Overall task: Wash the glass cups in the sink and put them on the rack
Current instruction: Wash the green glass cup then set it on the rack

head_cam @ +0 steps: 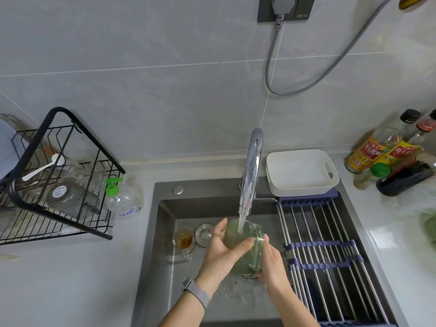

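Green-tinted glass cup (244, 246) held over the sink (165, 267) beneath the running faucet (251, 171): left hand (224, 252) wrapped around its side, right hand (271, 260) clasping the opposite side.

Grey tiled wall (146, 74), dark socket (286, 8) (plugged), pale countertop (70, 279)

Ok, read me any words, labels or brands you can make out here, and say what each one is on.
Sauce bottles: red and yellow labels with Chinese characters, too blurred to read.
Soap bottle: blue print, unreadable.
Wall socket: small marking, too small.
Jar in rack: round sticker, unreadable.
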The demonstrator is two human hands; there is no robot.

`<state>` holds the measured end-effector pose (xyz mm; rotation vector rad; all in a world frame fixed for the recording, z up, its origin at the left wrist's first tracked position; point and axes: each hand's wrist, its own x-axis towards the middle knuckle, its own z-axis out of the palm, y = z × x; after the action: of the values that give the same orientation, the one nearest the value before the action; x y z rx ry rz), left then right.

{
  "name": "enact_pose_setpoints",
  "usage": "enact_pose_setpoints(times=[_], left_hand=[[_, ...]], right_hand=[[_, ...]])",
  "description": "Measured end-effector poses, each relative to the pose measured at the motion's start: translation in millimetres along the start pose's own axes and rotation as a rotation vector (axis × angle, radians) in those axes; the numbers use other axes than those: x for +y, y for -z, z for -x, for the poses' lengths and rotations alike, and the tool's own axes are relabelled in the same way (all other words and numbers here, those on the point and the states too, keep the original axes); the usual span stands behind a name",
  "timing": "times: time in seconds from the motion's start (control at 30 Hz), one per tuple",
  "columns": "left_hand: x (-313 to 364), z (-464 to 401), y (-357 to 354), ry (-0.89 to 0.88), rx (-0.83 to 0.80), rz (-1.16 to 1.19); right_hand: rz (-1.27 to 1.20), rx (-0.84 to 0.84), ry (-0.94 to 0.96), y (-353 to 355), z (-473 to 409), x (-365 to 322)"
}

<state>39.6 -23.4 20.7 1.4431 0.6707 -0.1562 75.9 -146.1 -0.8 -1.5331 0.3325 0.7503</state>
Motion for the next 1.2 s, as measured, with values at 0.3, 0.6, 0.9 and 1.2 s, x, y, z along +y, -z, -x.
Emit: enact_pose_setpoints(times=[0.3, 0.6, 0.9, 1.2], left_hand=[[-3.6, -7.6, -2.1, -0.267, 0.168, -0.463], [-4.8, -14.5, -4.2, -0.159, 0.299, -0.296], [-0.6, -9.7, -9.5, -0.246, 0.326, -0.617], [17.2, -15.2, 18.0, 0.284, -0.195, -0.109]], right_hand=[[-0.277, -0.189, -0.008, 0.9, 11.6, -11.3], [-0.268, -0.089, -0.019, -14.0, 17.3, -8.6], [-0.158, -0.099, 0.056, -11.8, 10.1, -8.3], [-0.233, -0.154, -0.011, 12.1, 4.7, -6.9]])
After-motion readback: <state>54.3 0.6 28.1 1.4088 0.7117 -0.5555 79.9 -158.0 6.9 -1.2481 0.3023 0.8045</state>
